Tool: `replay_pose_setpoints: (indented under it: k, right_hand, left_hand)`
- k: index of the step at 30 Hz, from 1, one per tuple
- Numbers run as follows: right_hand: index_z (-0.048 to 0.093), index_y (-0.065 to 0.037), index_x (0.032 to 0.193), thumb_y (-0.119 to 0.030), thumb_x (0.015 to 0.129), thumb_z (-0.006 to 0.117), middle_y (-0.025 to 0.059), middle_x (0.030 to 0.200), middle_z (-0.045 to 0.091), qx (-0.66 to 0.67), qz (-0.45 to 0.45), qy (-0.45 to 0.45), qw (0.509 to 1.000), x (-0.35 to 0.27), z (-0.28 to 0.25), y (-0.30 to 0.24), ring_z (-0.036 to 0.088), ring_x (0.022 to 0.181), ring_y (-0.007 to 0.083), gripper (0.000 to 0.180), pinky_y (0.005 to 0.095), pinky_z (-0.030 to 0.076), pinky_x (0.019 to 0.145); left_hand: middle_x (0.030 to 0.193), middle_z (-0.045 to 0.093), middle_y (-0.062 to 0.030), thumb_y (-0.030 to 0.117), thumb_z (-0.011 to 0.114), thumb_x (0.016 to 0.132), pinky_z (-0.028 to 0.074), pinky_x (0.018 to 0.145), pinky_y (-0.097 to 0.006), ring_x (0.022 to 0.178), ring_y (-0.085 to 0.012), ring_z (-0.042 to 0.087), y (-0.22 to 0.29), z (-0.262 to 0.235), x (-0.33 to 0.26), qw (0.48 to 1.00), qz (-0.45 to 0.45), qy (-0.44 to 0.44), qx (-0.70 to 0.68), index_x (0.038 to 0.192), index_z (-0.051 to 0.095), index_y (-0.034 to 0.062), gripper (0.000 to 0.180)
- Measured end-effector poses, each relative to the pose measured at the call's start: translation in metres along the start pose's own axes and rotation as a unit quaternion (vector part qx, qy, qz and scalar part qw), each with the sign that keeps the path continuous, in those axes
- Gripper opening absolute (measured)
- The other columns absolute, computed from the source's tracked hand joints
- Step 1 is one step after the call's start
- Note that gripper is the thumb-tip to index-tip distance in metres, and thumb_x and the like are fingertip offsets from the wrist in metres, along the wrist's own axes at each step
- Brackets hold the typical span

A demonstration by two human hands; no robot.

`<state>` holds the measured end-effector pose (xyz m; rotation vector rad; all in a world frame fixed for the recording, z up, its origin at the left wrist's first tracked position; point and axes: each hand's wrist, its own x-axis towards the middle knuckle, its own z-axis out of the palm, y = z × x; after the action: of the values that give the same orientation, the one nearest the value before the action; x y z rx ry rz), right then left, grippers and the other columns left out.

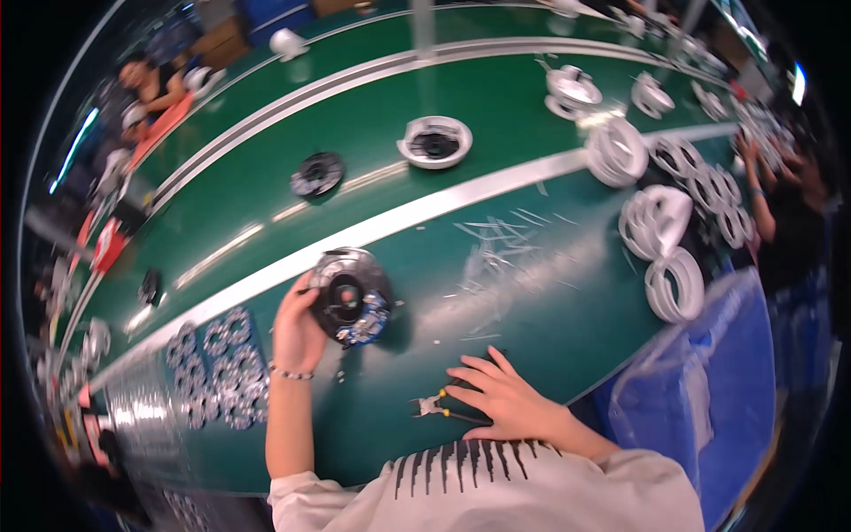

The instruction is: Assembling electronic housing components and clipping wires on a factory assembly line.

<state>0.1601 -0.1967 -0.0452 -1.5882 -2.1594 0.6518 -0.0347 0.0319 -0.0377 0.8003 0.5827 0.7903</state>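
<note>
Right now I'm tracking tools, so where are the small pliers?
In the head view, the pliers lie at lower centre on the green worktop, handles beside the right hand.

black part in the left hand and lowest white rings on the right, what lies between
Scattered thin, translucent strips lie on the green table between the black part and those white rings, in the head view.

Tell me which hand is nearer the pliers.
Right. The right hand lies at the handle end of the pliers; the left hand, farther up and left, holds a round black part.
</note>
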Motion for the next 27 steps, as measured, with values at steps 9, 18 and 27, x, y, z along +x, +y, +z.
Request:
replay_pose_setpoints:
  k: [9,18,27]
  right_hand:
    - [0.061,-0.003,0.086,-0.019,0.064,0.069,0.0092,0.084,0.055,-0.337,0.355,0.577,0.653,-0.086,-0.124,0.124,0.049,0.079,0.0268,0.028,0.0359,0.041,0.072]
    - [0.063,-0.001,0.078,-0.013,0.062,0.069,0.0175,0.08,0.06,-0.25,0.646,0.314,0.65,-0.137,-0.105,0.112,0.056,0.079,0.0333,0.021,0.0391,0.045,0.07]
    - [0.065,-0.005,0.072,-0.013,0.071,0.059,0.0138,0.067,0.061,-0.305,0.477,0.589,0.577,-0.115,-0.115,0.105,0.058,0.062,0.0306,0.009,0.0367,0.044,0.056]
  left_hand:
    - [0.116,0.048,-0.0105,0.011,0.043,0.085,0.041,0.089,-0.036,0.106,-0.02,0.049,0.011,0.003,-0.001,1.0,0.003,0.005,-0.009,0.121,0.038,0.0013,0.037]
    - [0.12,0.045,-0.0103,0.014,0.042,0.086,0.041,0.089,-0.037,0.109,-0.021,0.046,0.005,0.002,0.006,1.0,-0.028,0.013,0.0,0.126,0.033,0.0014,0.042]
    - [0.117,0.048,-0.0107,0.01,0.043,0.086,0.04,0.091,-0.036,0.108,-0.0209,0.047,0.006,-0.004,0.005,1.0,-0.006,-0.007,-0.018,0.118,0.04,0.0,0.034]
